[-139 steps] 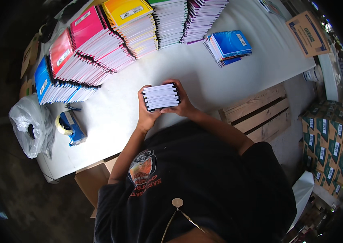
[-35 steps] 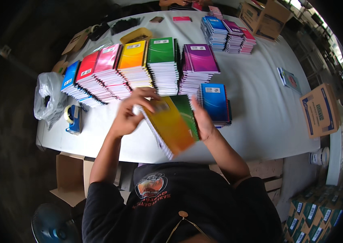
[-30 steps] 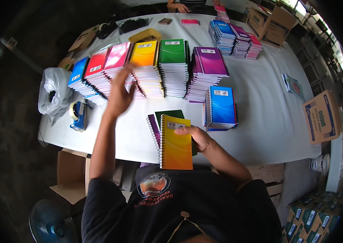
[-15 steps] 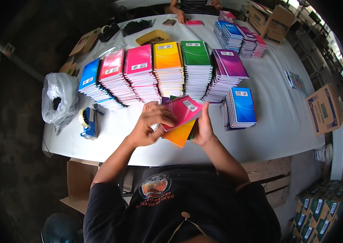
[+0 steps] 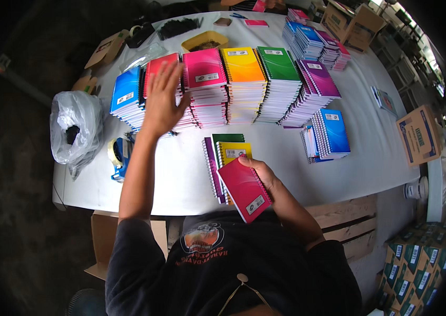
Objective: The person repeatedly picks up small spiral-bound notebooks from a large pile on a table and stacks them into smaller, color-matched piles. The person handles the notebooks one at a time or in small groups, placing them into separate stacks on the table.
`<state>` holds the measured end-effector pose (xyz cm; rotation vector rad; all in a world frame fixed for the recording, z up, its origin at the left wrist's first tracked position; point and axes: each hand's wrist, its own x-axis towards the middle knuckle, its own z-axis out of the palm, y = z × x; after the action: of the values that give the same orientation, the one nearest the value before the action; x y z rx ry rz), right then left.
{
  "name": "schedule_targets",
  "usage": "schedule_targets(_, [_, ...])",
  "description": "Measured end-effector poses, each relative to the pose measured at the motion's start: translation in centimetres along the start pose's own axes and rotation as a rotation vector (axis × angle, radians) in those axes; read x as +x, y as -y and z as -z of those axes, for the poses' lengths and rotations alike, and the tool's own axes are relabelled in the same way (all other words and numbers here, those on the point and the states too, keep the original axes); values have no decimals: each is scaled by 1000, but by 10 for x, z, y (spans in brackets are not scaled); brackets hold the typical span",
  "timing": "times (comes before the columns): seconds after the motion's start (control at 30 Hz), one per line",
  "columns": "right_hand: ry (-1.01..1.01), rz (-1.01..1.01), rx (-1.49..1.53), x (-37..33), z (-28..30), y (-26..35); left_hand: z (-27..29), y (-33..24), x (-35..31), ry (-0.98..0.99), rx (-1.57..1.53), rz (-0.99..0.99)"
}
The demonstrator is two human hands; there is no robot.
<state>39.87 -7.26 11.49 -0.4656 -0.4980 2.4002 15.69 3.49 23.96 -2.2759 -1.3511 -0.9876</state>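
My right hand grips a pink spiral notebook by its upper end. Beneath it a yellow notebook, a green notebook and a purple notebook lie fanned on the table. My left hand is raised with fingers stretched out, over the stack of red notebooks, hiding part of it. Tall stacks stand in a row: blue, pink, yellow, green and purple.
A smaller blue stack stands at the right. Left lie a tape dispenser and a plastic bag. Behind the row are a yellow tray and more notebook piles. Across the table another person's hand shows. A carton stands far right.
My left hand has left the notebooks and reached up and left to the red stack. My right hand has lowered the set toward me; the pink notebook is turned, with its spiral now on the right.
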Motion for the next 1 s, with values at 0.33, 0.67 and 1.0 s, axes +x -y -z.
schedule_targets(0.33, [-360, 344, 181, 20, -10, -7, 37, -17, -33, -764, -1085, 537])
schedule_targets(0.67, [-412, 677, 73, 29, -3, -30, 1, -76, -113, -46, -398, 498])
schedule_targets(1.0, [-284, 241, 22, 15, -16, -39, 63, 90, -52, 162, 151, 230])
